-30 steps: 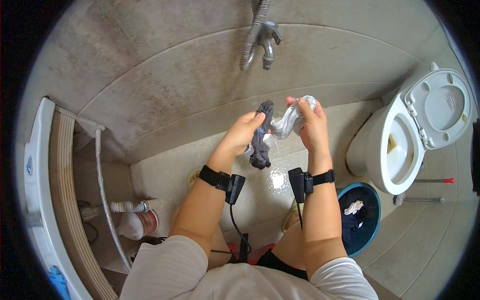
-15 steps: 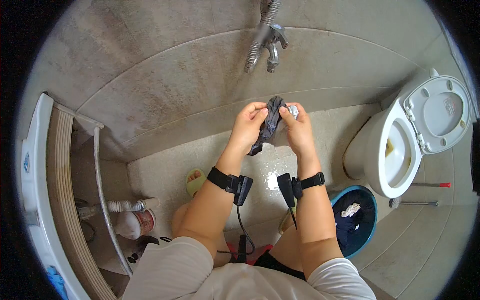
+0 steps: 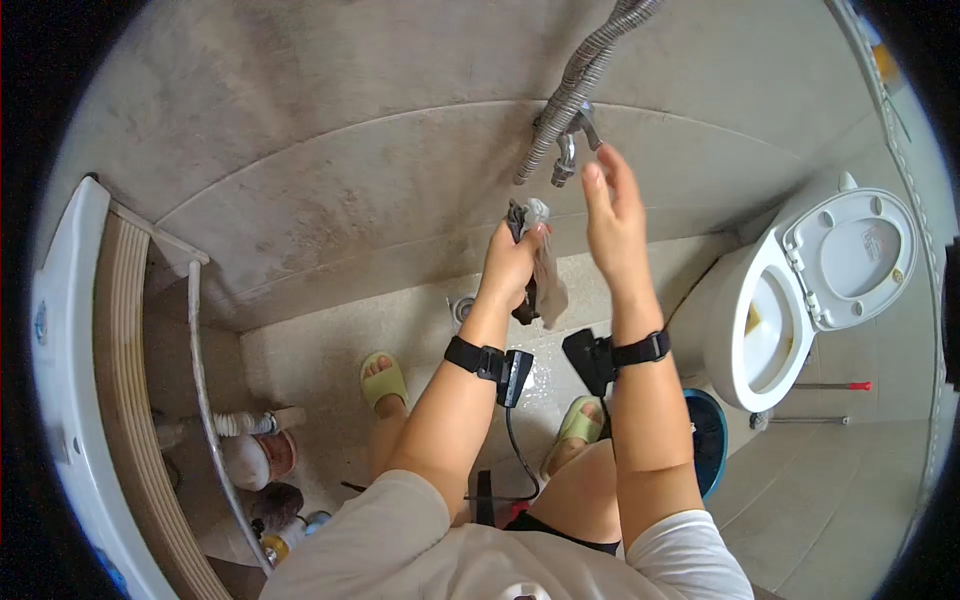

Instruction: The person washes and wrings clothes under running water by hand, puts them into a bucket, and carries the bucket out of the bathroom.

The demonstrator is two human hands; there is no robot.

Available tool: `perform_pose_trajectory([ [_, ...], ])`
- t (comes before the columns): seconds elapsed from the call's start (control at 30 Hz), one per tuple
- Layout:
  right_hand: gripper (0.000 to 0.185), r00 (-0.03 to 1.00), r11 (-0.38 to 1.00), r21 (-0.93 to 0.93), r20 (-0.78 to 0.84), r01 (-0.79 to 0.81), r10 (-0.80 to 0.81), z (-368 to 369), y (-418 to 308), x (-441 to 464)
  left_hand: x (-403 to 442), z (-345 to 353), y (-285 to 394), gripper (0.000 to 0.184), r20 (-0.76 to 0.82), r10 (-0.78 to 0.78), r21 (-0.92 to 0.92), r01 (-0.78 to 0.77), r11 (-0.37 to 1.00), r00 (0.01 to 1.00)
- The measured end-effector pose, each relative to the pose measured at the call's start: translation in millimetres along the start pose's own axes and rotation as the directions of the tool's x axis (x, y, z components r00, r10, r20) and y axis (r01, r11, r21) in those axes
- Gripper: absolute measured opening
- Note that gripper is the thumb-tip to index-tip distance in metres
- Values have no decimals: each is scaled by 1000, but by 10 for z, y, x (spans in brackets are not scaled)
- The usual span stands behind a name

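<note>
Dark cloth (image 3: 526, 305) and pale cloth (image 3: 550, 288) are bunched together mid-frame, pinched in the left hand (image 3: 514, 262) with the ends dangling loose. If that grip slackens, I reckon one would slide out and land on the wet floor (image 3: 542, 390) underneath. Right hand (image 3: 617, 225) is empty and spread, fingertips up by the faucet (image 3: 565, 155) at upper centre; can't tell if they're touching. A clumsy knock there might splash water. Both forearms point up-frame, left one slanting right.
</note>
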State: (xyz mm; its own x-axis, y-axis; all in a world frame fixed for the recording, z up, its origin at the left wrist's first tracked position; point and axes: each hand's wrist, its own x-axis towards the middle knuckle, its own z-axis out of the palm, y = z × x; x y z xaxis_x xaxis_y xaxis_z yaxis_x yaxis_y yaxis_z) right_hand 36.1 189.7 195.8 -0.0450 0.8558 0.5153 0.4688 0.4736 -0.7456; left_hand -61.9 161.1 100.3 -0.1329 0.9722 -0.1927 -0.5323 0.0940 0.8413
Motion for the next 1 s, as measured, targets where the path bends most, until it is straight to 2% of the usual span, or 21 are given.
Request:
perform_pose_trajectory([
  [0.03, 49, 1000, 1000, -6, 6, 4, -4, -14, -142, 110, 40, -8, -15, 23, -1, 0, -9, 0, 1000, 1000],
  [0.1, 38, 988, 987, -62, -20, 149, -151, -21, -352, 254, 83, 1, -53, 26, 7, 50, -4, -50, 999, 999],
  [0.2, 27, 998, 986, -157, -36, 53, -59, 6, -330, 385, 117, -32, -73, 30, 35, 46, -34, -45, 998, 998],
  [0.27, 24, 998, 987, -156, -35, 36, -42, -18, -313, 426, 173, -55, -98, 30, -20, 55, 21, -55, 998, 998],
  [0.3, 22, 999, 989, -150, -35, 12, -18, -34, -296, 423, 167, -61, -70, 30, 5, 60, 45, -60, 997, 998],
  [0.33, 22, 999, 988, -151, -30, 11, -16, -44, -272, 427, 152, -59, -45, 30, 2, 57, 42, -57, 997, 998],
  [0.4, 23, 1000, 999, -27, 1, 23, -23, -75, -241, 457, 139, -29, -15, 30, -5, 55, 123, -54, 991, 998],
  [0.63, 27, 993, 997, 19, 98, -72, 70, -111, -193, 508, 120, 32, 18, 31, -7, 53, 151, -51, 987, 999],
  [0.83, 27, 989, 994, 84, 130, -77, 65, -97, -114, 508, 163, 110, 94, 31, 30, 130, 115, -133, 984, 991],
  [1.0, 29, 986, 989, 98, 135, -114, 101, -72, -137, 487, 122, 57, 5, 32, 25, 153, 187, -155, 970, 988],
])
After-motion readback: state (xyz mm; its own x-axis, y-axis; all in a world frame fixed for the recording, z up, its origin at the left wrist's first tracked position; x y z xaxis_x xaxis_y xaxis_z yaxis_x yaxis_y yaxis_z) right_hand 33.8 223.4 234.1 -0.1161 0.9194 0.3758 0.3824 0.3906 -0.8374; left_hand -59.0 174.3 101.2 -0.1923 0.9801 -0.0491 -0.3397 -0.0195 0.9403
